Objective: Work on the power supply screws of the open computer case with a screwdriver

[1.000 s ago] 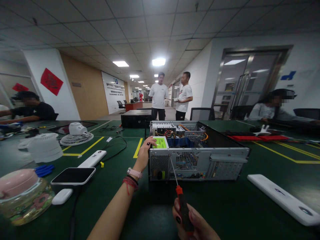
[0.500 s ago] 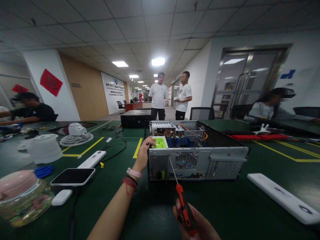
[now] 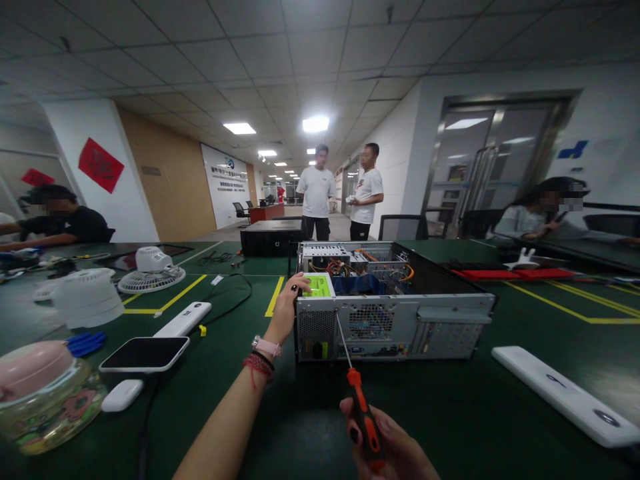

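An opened computer case (image 3: 453, 308) lies on its side in the middle of the table, its rear panel facing me. My left hand (image 3: 285, 305) grips its left rear corner, fingers resting over the edge of the power supply (image 3: 320, 285) with a yellow-green label. My right hand (image 3: 397, 437) is closed around the red and black handle of a screwdriver (image 3: 369, 427). The thin shaft points up and away from me, and its tip meets the rear panel just right of the power supply's vent grille. Whether a screw sits under the tip is too small to tell.
Left of the case lie a phone (image 3: 145, 353), white power banks, an earbud case (image 3: 123, 395), a pink-lidded jar (image 3: 50, 400) and fan parts (image 3: 153, 277). Another white power bank (image 3: 560, 393) is at right. A black box (image 3: 273, 240) stands behind. Several people are around the table.
My right hand and the screwdriver handle have shifted slightly left, with the tip still at the rear panel. My left hand stays on the case corner.
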Motion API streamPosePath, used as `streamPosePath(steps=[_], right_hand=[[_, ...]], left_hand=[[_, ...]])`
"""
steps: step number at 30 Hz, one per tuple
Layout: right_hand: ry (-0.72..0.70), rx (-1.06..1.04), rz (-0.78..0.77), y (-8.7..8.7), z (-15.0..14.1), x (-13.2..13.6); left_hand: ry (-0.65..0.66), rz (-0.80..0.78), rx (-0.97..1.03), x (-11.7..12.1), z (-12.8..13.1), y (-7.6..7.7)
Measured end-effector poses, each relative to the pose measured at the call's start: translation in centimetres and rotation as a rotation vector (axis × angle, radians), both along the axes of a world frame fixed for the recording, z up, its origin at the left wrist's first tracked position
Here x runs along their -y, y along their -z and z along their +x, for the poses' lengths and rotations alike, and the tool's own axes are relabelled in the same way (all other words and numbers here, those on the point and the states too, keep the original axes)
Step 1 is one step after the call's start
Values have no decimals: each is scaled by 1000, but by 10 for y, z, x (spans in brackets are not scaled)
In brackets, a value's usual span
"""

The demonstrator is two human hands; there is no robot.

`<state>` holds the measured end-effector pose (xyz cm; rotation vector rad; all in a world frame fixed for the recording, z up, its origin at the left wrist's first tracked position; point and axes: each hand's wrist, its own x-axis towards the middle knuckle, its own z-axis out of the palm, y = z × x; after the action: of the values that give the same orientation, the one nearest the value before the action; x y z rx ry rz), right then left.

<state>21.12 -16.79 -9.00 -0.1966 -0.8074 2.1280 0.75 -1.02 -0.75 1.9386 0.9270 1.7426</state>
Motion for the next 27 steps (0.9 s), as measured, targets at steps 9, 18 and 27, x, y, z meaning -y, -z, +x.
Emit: streamPosePath(steps=[9, 18, 27], right_hand=[[51, -3, -3, -4, 0, 2], [-1, -3, -11, 0, 0, -1], [-61, -46, -13, 8, 0, -5]], left_hand=[[7, 10, 7, -2, -1, 1], [-4, 23, -12, 0, 0, 0], [-6, 10, -14, -1, -1, 1]])
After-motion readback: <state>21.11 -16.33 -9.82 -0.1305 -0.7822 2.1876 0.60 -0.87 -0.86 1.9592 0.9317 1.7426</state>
